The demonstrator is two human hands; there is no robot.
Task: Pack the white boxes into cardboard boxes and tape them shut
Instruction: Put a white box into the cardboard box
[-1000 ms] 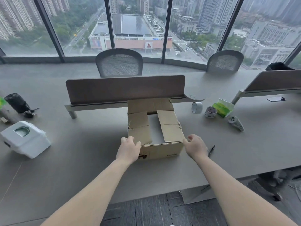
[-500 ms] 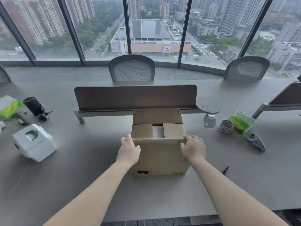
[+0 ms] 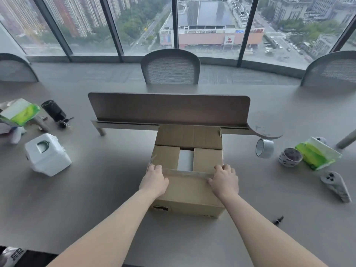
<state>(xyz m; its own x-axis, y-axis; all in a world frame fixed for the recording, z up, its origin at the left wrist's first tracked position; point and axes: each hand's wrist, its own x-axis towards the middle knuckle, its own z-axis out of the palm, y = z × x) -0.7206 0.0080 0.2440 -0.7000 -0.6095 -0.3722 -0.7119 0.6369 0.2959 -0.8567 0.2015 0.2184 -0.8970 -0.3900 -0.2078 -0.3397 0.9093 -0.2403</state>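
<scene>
Since the earlier frame, we have folded the near flap (image 3: 186,186) from upright down toward the top of the cardboard box (image 3: 189,210), and both hands have moved with its free edge.

1. Table (image 3: 92,205): bare grey surface lies left of, right of and in front of the cardboard box.
2. Divider panel (image 3: 169,108): stands directly behind the cardboard box. The far flap (image 3: 188,136) rises against its lower rail.
3. Cardboard box: the left side flap (image 3: 166,157) and right side flap (image 3: 208,158) lie folded inward. A white surface (image 3: 185,159) shows in the gap between them.
4. White box (image 3: 48,158): sits tilted on the table, well apart to the left of the cardboard box.
5. Left hand (image 3: 155,180): fingers curl over the left end of the near flap's edge and grip it.
6. Right hand (image 3: 223,180): fingers curl over the right end of that edge and grip it.
7. Tape roll (image 3: 264,148): stands on edge near the cardboard box's right rear corner.
</scene>
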